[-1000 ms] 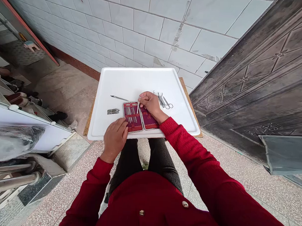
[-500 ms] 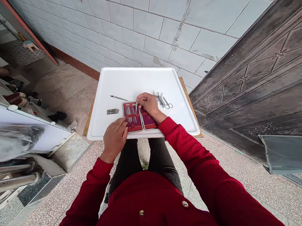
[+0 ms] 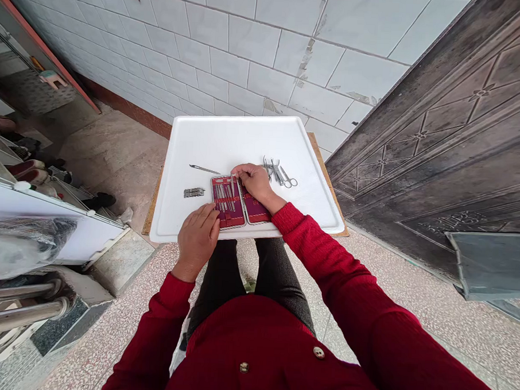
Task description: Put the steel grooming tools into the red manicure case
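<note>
A manicure case [image 3: 232, 218] with a red and purple lining lies unfolded on a white tray [image 3: 236, 136]. Several slim metal tools [image 3: 225, 198] sit under the strap in its left half. My right hand [image 3: 256, 182] is over the case's upper middle, thumb and finger pinched on a slim metal manicure tool [image 3: 233, 181], partly hidden by the fingers. My left hand [image 3: 199, 232] rests at the case's lower left edge, fingers stretched out and fingertips touching it. Left of the case is a nail clipper [image 3: 194, 192]. Above it lies a thin metal tool [image 3: 204, 169].
Small scissors [image 3: 290, 182] and plier-like nippers [image 3: 273, 164] lie bunched on the tray, right of my right hand. A wooden board [image 3: 317, 148] shows beneath the tray. Beyond stands a tiled wall [image 3: 249, 56]; a dark patterned metal door [image 3: 439, 134] is to the right.
My right hand has shifted slightly left and its fingers have straightened a little at the top of the case. The left hand and the case stay in place.
</note>
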The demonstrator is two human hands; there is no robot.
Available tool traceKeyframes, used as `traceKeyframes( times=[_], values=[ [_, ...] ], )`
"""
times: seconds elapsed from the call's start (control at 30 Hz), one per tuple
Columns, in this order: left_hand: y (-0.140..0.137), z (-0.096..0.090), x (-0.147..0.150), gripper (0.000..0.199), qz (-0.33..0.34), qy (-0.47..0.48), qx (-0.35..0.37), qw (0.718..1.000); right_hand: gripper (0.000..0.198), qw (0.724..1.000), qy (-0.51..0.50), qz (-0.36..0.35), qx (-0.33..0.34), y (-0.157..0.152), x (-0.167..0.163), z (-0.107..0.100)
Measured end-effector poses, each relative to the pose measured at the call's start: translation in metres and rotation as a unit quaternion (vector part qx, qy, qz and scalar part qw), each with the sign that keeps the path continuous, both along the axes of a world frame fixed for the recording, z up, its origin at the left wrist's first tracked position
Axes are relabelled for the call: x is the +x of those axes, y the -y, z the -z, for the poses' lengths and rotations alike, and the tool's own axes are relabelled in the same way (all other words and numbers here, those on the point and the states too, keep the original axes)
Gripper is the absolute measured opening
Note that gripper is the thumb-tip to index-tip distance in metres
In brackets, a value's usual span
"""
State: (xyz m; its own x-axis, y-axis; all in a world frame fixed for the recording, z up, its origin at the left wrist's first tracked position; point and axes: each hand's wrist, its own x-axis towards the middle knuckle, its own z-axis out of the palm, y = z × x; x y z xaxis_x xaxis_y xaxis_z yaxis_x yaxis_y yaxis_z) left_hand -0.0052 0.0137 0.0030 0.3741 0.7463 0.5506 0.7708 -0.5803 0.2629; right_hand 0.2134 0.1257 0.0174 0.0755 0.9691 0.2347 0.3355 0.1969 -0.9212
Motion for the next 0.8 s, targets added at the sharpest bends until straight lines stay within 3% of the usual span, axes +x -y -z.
traceKeyframes(
  times=[0.8],
  values=[
    [0.0004,0.0009,-0.0006,0.027,0.002,-0.002,0.009,1.000,0.036,0.986,0.156,-0.029,0.058,0.0093,-0.0032,0.0021]
  ],
)
